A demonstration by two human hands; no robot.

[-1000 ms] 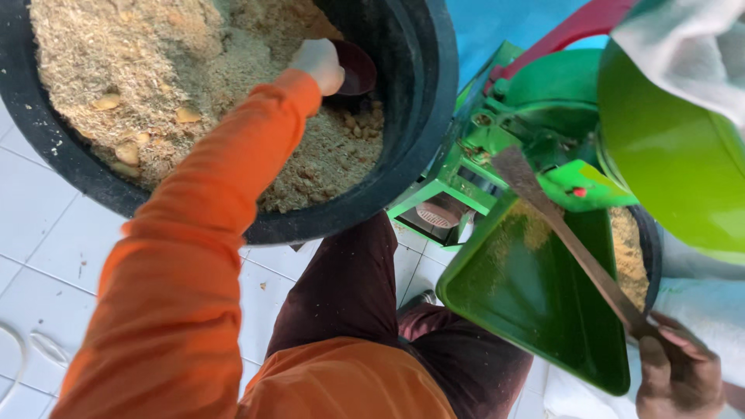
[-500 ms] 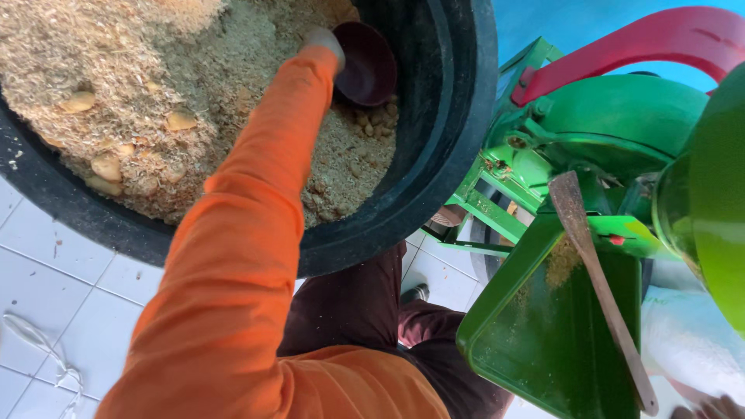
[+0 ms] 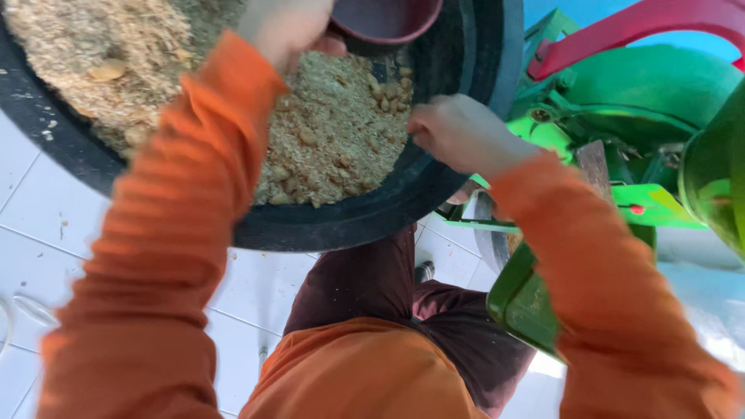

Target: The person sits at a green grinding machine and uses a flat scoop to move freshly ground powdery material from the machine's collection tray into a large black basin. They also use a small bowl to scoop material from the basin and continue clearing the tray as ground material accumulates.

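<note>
Green machine point(image 3: 636, 101) crowds tub's point(image 3: 434, 186) right rim

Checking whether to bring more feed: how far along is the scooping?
Done: nothing shows as finished. In hand: the left hand holds a dark red scoop over the black tub; the right hand is at its rim. Left: the tub holds plenty of coarse meal.
</note>
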